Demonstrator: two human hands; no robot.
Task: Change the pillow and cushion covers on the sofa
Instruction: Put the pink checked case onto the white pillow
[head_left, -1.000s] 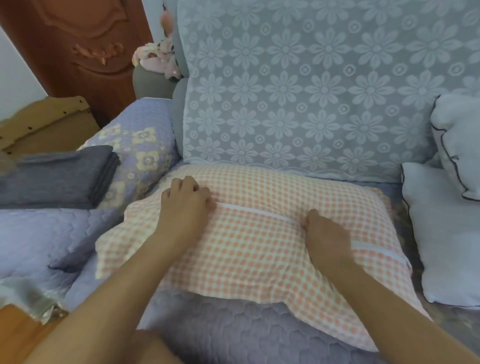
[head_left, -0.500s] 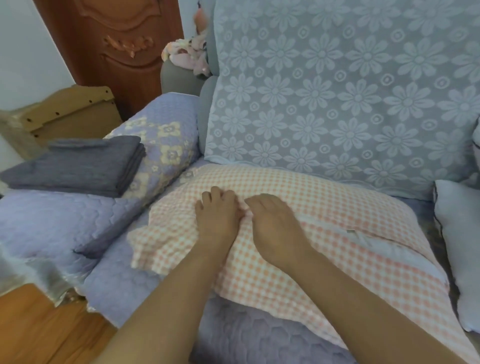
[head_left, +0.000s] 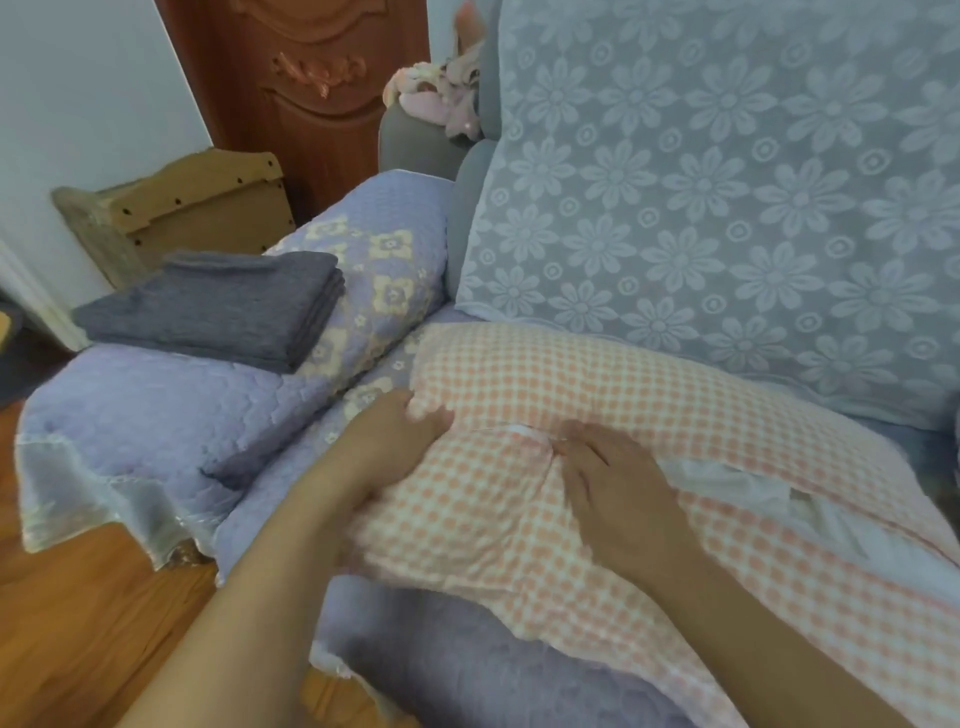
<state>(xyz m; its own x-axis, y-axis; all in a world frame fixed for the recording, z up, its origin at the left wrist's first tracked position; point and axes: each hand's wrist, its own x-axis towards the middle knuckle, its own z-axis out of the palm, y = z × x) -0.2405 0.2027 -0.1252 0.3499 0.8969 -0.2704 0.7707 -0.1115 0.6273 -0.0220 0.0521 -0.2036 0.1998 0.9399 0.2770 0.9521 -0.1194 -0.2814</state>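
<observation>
An orange-and-white checked pillow (head_left: 597, 374) lies across the sofa seat (head_left: 467, 670), against the backrest. Its zipper runs along the top and gapes at the right, where the white inner pillow (head_left: 727, 483) shows. My left hand (head_left: 384, 452) grips the pillow's left end, with the thumb on top and the fingers curled round the edge. The fingertips of my right hand (head_left: 618, 488) pinch at the zipper's left end (head_left: 524, 430), where the fabric is puckered. A folded stack of grey covers (head_left: 223, 306) rests on the sofa's left armrest.
The lilac quilted armrest (head_left: 156, 405) bulges at the left. A floral lace throw (head_left: 727, 208) covers the backrest. A pink plush toy (head_left: 441, 93) sits on the far corner. Beyond the armrest are a wooden box (head_left: 208, 208), a brown door (head_left: 311, 78) and wooden floor (head_left: 78, 623).
My right hand slid left along the zipper from the pillow's right part until it met my left hand, and the zipper opened behind it. My view has swung left.
</observation>
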